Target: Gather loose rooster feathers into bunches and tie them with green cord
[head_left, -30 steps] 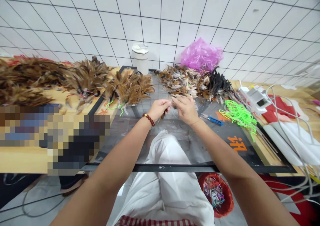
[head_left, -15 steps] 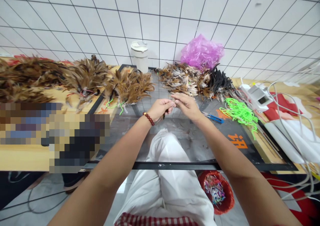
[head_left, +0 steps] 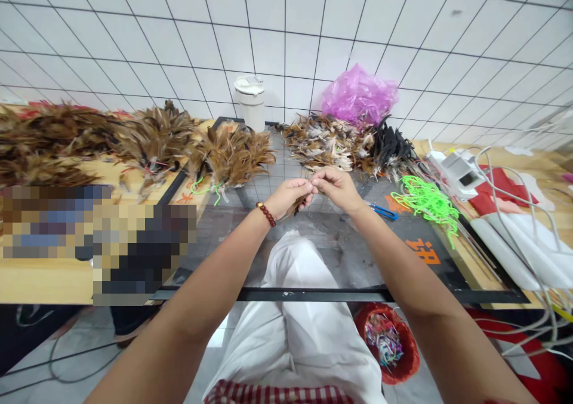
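Two hands meet over a small feather tuft [head_left: 296, 205], held above the dark surface [head_left: 329, 246].

The left hand [head_left: 290, 196] pinches the tuft, its brown ends poking out below the curled fingers, and more of it shows than half a second ago; the right hand [head_left: 338, 188] has thumb and forefinger pressed together at the left fingertips, where a second ago its fingers lay more outstretched, though anything between them is too small to tell, and its wrist now hides most of the blades of the blue snips [head_left: 384, 212], which showed plainly then, while the brown feather pile [head_left: 235, 156], mixed feather pile [head_left: 320, 144] and green cord [head_left: 427, 201] stay put.
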Tool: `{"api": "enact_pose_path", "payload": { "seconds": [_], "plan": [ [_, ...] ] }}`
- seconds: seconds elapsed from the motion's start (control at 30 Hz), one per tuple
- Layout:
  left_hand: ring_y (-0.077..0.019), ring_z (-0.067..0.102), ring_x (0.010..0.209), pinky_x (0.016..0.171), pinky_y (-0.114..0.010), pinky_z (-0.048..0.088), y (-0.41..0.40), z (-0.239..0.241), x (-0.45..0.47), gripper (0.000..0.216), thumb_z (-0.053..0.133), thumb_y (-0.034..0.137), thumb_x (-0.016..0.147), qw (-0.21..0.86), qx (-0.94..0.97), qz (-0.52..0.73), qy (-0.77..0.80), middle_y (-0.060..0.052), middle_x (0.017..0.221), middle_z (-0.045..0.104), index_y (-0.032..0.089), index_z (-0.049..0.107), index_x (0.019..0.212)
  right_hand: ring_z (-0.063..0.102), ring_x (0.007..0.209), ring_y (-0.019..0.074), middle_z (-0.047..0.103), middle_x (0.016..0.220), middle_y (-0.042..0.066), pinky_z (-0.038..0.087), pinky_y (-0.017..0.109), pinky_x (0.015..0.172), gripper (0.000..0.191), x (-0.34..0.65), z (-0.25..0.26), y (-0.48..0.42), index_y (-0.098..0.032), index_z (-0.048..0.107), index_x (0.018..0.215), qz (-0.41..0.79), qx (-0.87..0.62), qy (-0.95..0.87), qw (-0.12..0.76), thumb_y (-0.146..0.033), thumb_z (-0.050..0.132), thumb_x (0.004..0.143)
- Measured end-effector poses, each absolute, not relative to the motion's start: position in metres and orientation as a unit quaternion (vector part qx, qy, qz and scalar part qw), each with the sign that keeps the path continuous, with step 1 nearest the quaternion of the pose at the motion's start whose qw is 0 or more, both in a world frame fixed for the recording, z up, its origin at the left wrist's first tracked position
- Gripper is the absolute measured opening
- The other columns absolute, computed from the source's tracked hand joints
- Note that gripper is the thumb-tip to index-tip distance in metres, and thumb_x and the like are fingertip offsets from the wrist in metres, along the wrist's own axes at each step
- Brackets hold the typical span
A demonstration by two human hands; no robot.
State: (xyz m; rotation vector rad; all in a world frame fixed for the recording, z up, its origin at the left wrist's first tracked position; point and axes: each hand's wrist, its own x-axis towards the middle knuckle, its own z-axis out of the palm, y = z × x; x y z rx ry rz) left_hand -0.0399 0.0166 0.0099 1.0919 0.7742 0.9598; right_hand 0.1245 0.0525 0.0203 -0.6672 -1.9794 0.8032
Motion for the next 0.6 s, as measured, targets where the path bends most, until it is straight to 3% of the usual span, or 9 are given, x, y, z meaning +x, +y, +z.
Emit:
{"api": "enact_pose_path", "payload": {
  "seconds": [0.13, 0.3, 0.4, 0.6],
  "plan": [
    [-0.0039, 0.036, 0.041, 0.040, -0.016, 0.026, 0.014, 0.009, -0.034, 0.026, 0.062, 0.037, 0.080, 0.662, 0.472, 0.460, 0.357, 0.005, 0.053, 0.040, 0.012, 0.055, 0.074, 0.056, 0.067, 0.0148, 0.063, 0.069, 0.003, 0.047, 0.030, 0.069, 0.036, 0.124, 0.017, 0.053, -0.018, 0.066, 0.074, 0.306, -0.305, -0.788, 0.439, -0.051, 0.055, 0.085],
    [-0.0022, 0.028, 0.039, 0.039, -0.015, 0.018, 0.019, 0.001, -0.032, 0.027, 0.059, 0.036, 0.083, 0.632, 0.451, 0.507, 0.374, 0.007, 0.052, 0.034, 0.014, 0.051, 0.072, 0.059, 0.102, 0.0198, 0.065, 0.110, 0.009, 0.045, 0.039, 0.094, 0.042, 0.122, 0.007, 0.056, -0.022, 0.063, 0.119, 0.226, -0.288, -0.821, 0.438, -0.048, 0.044, 0.092],
    [-0.0023, 0.026, 0.039, 0.039, -0.015, 0.018, 0.021, -0.002, -0.033, 0.026, 0.058, 0.037, 0.084, 0.631, 0.438, 0.516, 0.381, 0.008, 0.051, 0.032, 0.015, 0.050, 0.073, 0.056, 0.114, 0.0205, 0.064, 0.117, 0.009, 0.040, 0.041, 0.102, 0.042, 0.121, 0.001, 0.058, -0.024, 0.059, 0.126, 0.197, -0.276, -0.854, 0.395, -0.044, 0.039, 0.094],
    [-0.0023, 0.024, 0.038, 0.039, -0.015, 0.016, 0.021, 0.001, -0.030, 0.022, 0.049, 0.028, 0.089, 0.601, 0.437, 0.526, 0.414, 0.008, 0.050, 0.030, 0.015, 0.048, 0.072, 0.053, 0.119, 0.0211, 0.061, 0.125, 0.009, 0.039, 0.043, 0.104, 0.044, 0.124, -0.004, 0.063, -0.024, 0.050, 0.136, 0.171, -0.287, -0.870, 0.363, -0.036, 0.038, 0.095]
  ]
}}
